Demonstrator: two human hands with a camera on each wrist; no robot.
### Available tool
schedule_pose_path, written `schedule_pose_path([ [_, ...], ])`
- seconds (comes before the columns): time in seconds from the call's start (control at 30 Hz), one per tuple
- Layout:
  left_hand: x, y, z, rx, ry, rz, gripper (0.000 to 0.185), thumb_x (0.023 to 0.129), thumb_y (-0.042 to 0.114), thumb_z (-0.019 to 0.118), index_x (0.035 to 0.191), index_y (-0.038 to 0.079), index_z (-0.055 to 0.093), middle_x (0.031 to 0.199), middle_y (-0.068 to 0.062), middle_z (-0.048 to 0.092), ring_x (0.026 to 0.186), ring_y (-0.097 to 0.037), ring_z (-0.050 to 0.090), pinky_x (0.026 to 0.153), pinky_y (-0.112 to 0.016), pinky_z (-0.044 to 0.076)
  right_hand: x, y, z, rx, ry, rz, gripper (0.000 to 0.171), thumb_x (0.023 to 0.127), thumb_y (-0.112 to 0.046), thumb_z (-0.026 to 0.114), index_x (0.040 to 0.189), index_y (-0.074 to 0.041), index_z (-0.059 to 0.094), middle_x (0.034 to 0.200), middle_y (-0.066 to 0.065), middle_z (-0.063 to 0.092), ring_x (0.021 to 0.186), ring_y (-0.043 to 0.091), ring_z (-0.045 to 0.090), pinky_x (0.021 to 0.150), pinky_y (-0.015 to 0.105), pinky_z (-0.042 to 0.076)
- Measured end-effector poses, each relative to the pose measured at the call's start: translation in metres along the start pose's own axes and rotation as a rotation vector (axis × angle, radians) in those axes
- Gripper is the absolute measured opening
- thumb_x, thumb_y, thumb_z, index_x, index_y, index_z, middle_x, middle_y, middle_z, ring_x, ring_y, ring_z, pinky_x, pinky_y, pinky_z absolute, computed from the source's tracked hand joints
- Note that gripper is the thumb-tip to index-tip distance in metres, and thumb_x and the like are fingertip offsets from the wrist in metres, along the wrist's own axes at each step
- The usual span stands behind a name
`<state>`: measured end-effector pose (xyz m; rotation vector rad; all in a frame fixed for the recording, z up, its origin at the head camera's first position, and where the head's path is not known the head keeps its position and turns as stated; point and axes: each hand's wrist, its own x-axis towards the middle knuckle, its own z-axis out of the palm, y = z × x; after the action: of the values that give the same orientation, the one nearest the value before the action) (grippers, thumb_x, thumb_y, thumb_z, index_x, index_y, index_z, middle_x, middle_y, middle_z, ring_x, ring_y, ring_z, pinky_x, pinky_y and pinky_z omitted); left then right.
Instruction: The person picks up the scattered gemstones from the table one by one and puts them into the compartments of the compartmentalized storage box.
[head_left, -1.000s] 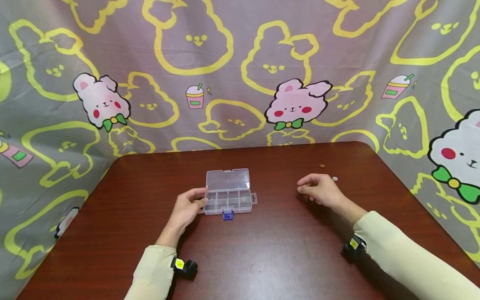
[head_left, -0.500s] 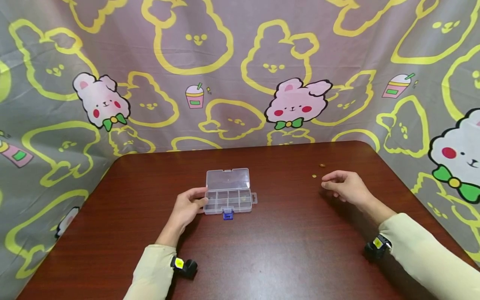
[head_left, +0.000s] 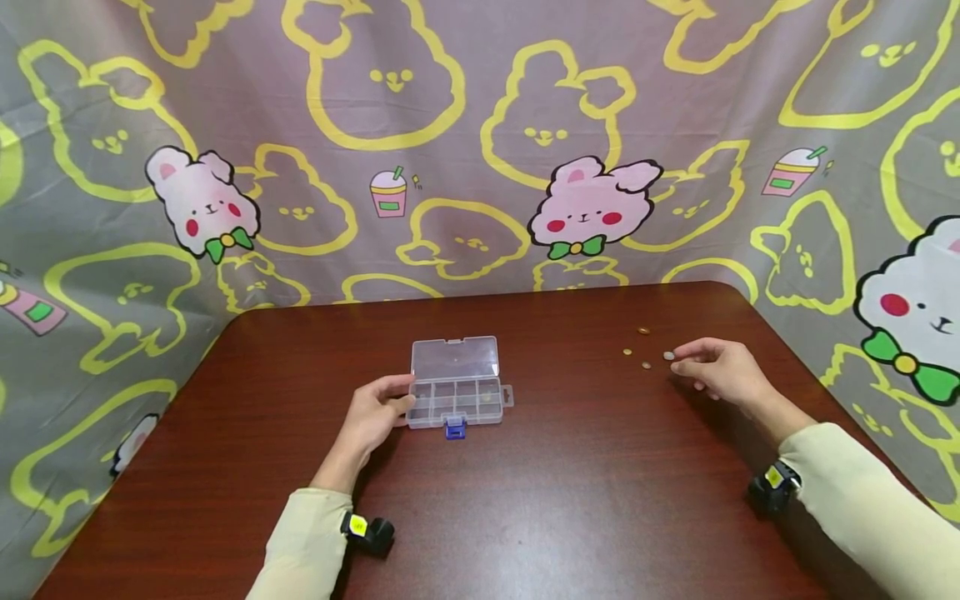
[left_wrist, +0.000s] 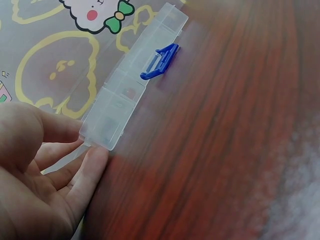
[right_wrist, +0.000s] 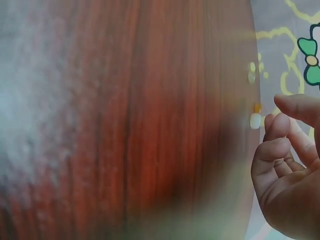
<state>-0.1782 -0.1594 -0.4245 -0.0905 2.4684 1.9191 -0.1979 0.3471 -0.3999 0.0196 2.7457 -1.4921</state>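
A clear plastic compartment box lies on the table with its lid raised and a blue latch hanging at the front. My left hand grips its left end between thumb and fingers. A tiny yellowish piece shows in a right-hand compartment. Over on the right, my right hand has its fingertips right beside a small white pill-like piece. In the right wrist view, a gap shows between its thumb and index finger. Close by lie an orange-brown piece, a yellow piece and a pale piece.
The dark red-brown wooden table runs back to a cartoon-printed curtain, which also hangs at both sides. A clear hanging tab sticks out from the box's right end.
My right hand has moved right across the small pieces to the white one, uncovering the yellow and pale pieces on the table. My left hand and the box stay in place.
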Motion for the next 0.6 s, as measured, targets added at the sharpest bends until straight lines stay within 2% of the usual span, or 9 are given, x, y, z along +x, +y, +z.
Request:
schedule_pose_path([
  [0.33, 0.0, 0.0, 0.001, -0.004, 0.001, 0.0, 0.036, 0.092, -0.003, 0.064, 0.127, -0.004, 0.064, 0.121, -0.025, 0.065, 0.09, -0.018, 0.067, 0.07, -0.03, 0.059, 0.009, 0.004, -0.003, -0.024, 0.007, 0.025, 0.042, 0.092, -0.018, 0.075, 0.121, 0.008, 0.062, 0.082, 0.004, 0.069, 0.058, 0.014, 0.055, 0.045, 0.029, 0.045],
  [0.6, -0.002, 0.001, 0.0, -0.004, 0.004, 0.006, 0.035, 0.092, -0.003, 0.064, 0.127, -0.005, 0.064, 0.121, -0.026, 0.064, 0.09, -0.018, 0.067, 0.07, -0.029, 0.059, 0.02, 0.002, 0.0, -0.058, -0.002, 0.053, 0.042, 0.092, -0.022, 0.075, 0.12, 0.007, 0.064, 0.072, 0.004, 0.065, 0.056, 0.015, 0.054, 0.046, 0.03, 0.046],
])
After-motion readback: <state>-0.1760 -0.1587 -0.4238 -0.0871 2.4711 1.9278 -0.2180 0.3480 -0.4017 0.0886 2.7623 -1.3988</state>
